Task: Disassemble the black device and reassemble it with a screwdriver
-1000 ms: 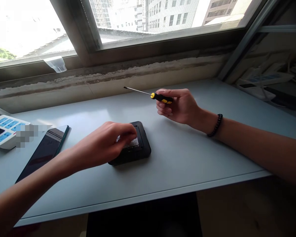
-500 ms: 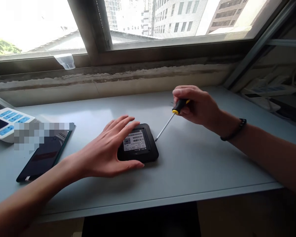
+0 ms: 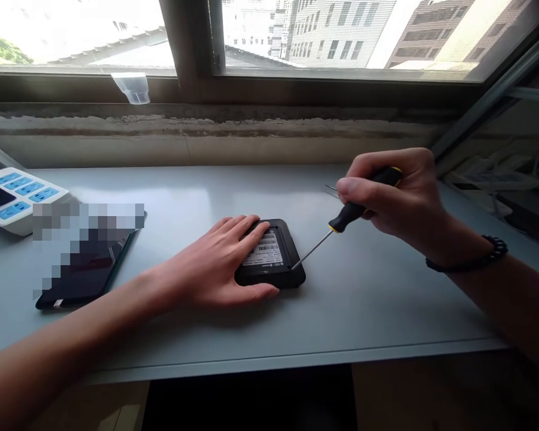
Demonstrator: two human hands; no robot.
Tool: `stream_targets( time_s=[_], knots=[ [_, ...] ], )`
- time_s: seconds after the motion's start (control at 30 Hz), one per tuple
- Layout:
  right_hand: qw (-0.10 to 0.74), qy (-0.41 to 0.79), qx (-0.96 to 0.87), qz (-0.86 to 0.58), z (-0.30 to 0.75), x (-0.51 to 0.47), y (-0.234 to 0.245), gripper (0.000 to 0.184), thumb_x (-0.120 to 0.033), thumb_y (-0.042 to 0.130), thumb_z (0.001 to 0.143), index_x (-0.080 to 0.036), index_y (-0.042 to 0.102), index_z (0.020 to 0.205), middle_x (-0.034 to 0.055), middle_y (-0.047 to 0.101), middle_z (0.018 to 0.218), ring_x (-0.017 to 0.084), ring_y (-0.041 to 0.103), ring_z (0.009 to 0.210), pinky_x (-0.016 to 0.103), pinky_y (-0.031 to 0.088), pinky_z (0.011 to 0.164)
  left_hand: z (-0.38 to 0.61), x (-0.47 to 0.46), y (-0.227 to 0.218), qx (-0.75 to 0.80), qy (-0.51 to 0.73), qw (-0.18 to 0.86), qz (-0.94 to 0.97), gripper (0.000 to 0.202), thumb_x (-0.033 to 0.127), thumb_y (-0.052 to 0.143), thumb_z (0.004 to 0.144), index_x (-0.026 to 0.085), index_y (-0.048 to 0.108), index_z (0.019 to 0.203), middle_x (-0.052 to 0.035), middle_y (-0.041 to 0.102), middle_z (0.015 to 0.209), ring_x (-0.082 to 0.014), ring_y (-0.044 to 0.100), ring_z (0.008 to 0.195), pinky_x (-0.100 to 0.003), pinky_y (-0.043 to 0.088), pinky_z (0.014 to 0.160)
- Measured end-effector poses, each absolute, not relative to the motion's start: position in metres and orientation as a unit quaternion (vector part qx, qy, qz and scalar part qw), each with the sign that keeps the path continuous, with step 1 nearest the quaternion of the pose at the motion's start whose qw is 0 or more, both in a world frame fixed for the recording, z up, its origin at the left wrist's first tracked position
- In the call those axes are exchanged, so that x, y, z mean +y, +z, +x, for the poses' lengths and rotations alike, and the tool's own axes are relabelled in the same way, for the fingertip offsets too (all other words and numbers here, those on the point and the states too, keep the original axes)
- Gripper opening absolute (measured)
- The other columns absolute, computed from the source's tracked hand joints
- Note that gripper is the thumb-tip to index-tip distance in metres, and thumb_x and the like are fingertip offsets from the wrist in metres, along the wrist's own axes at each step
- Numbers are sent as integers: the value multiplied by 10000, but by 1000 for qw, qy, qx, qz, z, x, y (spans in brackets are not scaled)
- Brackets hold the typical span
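A small black device with a white barcode label lies on the pale grey desk, near its middle. My left hand rests flat on the device's left side, fingers stretched over the top and thumb along its front edge. My right hand is closed round a black-and-yellow screwdriver. The thin shaft slants down to the left, and its tip touches the device's right edge beside the label. A dark bead bracelet sits on my right wrist.
A dark smartphone lies at the left of the desk, partly blurred out. A white power strip with blue sockets is at the far left. A window sill and frame run behind the desk. Cables and white gear lie at the far right.
My right hand has turned the screwdriver from pointing up-left to pointing down-left and brought its tip onto the device. My left hand went from gripping the device to lying flat on it.
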State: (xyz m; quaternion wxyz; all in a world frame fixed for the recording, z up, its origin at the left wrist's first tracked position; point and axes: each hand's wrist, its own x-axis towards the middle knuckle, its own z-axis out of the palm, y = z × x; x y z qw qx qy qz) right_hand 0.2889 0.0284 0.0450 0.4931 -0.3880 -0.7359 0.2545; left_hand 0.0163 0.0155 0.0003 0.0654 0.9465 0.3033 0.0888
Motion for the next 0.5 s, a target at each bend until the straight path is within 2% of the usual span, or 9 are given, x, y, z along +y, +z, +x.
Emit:
stream_targets(
  time_s=[0.17,0.3,0.4,0.5],
  knots=[
    [500,202,-756,-371,289,29,50,316,-254,780,796,-192,615,533,-13,474,424,61,377,385,254,235,380,16,15,-2,299,94,56,948,932,722,480,943,12,386,1539,-286,461,1518,-441,470,1378,-568,414,1152],
    [480,210,-769,-367,285,30,53,306,-142,742,782,-184,582,526,-35,443,414,46,351,371,245,227,378,16,16,-4,294,105,49,949,924,714,470,953,4,386,1538,-294,461,1513,-441,480,1372,-561,412,1153],
    [444,207,-799,-349,281,31,62,284,-91,722,774,-178,578,546,-52,431,418,33,346,378,230,234,380,16,16,-5,295,107,52,948,927,728,444,958,14,377,1545,-288,457,1519,-437,465,1389,-559,411,1156],
    [366,192,-859,-303,274,33,79,269,-85,682,816,-168,591,576,-60,450,442,22,368,412,204,268,399,15,15,-6,297,108,58,947,936,744,435,953,33,363,1557,-284,439,1538,-439,446,1404,-569,409,1158]
  ],
)
